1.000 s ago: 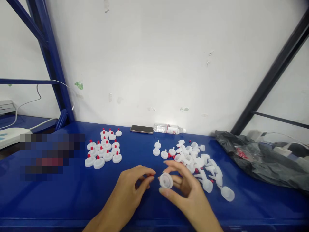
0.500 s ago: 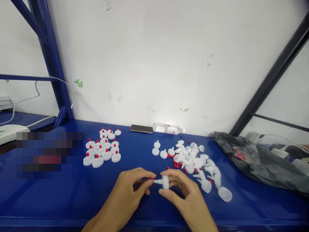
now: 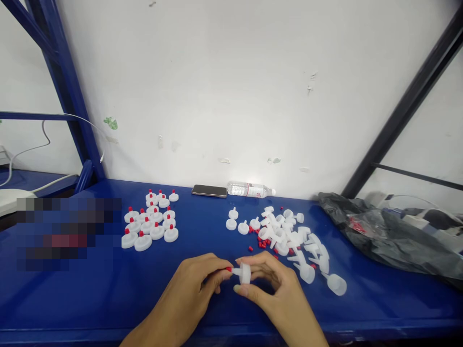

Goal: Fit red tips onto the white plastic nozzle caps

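Note:
Between thumb and fingers, my right hand (image 3: 277, 289) grips a white nozzle cap (image 3: 245, 273) by its round base, the spout pointing left. A small red tip (image 3: 229, 269) is pinched in my left hand (image 3: 193, 284) and meets the end of that spout. To the right lies a loose pile of white nozzle caps (image 3: 285, 231) without tips, and several red tips (image 3: 263, 243) are scattered among them. Over on the left, several white nozzle caps with red tips (image 3: 156, 231) stand upright in a group.
A phone (image 3: 209, 191) and a clear bottle (image 3: 249, 189) lie at the back by the wall. Black plastic bags (image 3: 379, 250) lie at the right end of the blue table (image 3: 108, 299). Blue frame posts (image 3: 72, 91) rise at the left.
The nozzle cap and the red tip have come closer together, and more of the red tip shows at the spout's end. The view has shifted slightly.

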Demonstrator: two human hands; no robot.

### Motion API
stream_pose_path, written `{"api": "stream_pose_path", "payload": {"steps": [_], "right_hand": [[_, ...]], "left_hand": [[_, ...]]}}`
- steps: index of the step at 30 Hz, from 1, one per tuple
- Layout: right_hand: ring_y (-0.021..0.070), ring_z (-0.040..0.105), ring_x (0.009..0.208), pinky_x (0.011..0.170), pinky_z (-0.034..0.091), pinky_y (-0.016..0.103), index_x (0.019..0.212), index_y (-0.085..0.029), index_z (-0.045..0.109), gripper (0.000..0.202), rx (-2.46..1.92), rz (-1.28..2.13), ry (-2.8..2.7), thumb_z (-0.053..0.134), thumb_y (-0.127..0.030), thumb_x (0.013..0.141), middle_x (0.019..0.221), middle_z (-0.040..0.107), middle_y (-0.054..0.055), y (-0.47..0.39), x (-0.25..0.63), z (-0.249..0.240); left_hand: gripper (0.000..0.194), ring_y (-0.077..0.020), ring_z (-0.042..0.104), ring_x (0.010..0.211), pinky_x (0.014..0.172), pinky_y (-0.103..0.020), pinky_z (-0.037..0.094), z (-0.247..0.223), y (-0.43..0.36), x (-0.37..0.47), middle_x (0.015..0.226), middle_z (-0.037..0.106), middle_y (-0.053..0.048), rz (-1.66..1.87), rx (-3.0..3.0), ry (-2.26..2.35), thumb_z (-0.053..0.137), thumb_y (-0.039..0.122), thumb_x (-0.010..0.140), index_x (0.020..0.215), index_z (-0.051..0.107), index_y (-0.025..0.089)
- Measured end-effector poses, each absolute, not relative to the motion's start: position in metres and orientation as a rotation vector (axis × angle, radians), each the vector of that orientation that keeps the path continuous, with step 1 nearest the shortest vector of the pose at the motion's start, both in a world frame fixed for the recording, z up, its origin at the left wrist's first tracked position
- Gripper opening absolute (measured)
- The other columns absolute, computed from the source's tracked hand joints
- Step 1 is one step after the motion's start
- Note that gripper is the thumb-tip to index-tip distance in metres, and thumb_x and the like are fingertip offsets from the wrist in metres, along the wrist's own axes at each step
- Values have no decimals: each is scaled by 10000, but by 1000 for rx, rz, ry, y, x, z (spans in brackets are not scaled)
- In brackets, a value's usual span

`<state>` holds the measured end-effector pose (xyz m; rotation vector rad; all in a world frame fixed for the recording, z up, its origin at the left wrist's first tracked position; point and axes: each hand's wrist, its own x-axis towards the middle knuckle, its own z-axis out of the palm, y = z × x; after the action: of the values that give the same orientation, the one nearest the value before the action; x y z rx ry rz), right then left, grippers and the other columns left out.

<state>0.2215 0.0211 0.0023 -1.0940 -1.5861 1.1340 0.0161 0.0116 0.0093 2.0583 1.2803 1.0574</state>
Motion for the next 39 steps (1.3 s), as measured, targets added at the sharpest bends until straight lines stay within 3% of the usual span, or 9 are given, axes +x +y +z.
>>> {"api": "stream_pose_path", "payload": {"steps": [4, 9, 16, 23, 27, 29, 33, 39], "right_hand": [[232, 764, 912, 873, 567, 309, 1025, -267, 795, 295, -1109, 1132, -1606, 903, -275, 751, 943, 829, 10, 18, 223, 1], [263, 770, 957, 879, 565, 325, 989, -263, 794, 262, -1115, 1139, -1639, 906, -330, 763, 971, 834, 23, 16, 224, 6], [272, 777, 899, 859, 571, 351, 1015, -227, 760, 325, -1064, 1248, -1612, 892, -409, 780, 942, 839, 52, 16, 222, 10], [255, 766, 944, 869, 547, 329, 1132, -213, 742, 343, -998, 1285, -1699, 711, -498, 944, 987, 831, 73, 15, 224, 18], [231, 743, 862, 810, 539, 311, 1086, -208, 771, 404, -1020, 1245, -1750, 582, -556, 1007, 901, 808, 61, 14, 223, 18], [225, 730, 833, 785, 538, 316, 1158, -211, 746, 432, -1032, 1220, -1770, 546, -569, 1021, 902, 798, 63, 15, 223, 15], [222, 719, 820, 792, 528, 342, 1336, -235, 620, 489, -1068, 1179, -1756, 487, -597, 1036, 927, 800, 67, 17, 223, 9], [206, 703, 814, 809, 527, 328, 1302, -272, 621, 428, -1111, 1177, -1777, 504, -582, 1031, 898, 789, 37, 17, 223, 9]], "left_hand": [[370, -98, 635, 562, 551, -183, 468, 0, 9, 15, 733, 660, -14, 1166, 2393, 1161, 359, 105, 981, 930, 721, 160], [410, -97, 652, 543, 533, -170, 492, -3, 6, 16, 742, 657, -16, 1147, 2571, 1210, 319, -20, 872, 938, 681, 162], [362, -91, 630, 531, 535, -167, 488, 0, 3, 17, 716, 641, -2, 1137, 2566, 1195, 328, 1, 920, 887, 639, 183], [368, -99, 584, 502, 486, -209, 407, 6, 2, 14, 722, 660, -2, 1154, 2688, 1168, 363, 18, 966, 998, 694, 177], [294, -104, 646, 635, 581, -203, 452, 16, -3, 15, 818, 714, -5, 1104, 2459, 1182, 454, 158, 1034, 1009, 740, 221], [248, -106, 662, 676, 617, -190, 485, 25, -5, 13, 855, 736, 1, 1059, 2231, 1215, 519, 277, 1038, 1029, 766, 253], [287, -131, 664, 636, 574, -202, 494, 43, 0, -5, 758, 730, 9, 1068, 1919, 1385, 561, 443, 1002, 1027, 767, 243], [347, -165, 596, 549, 539, -257, 406, 58, 10, -56, 671, 700, 10, 1033, 2135, 1866, 528, 526, 957, 849, 705, 249]]}}
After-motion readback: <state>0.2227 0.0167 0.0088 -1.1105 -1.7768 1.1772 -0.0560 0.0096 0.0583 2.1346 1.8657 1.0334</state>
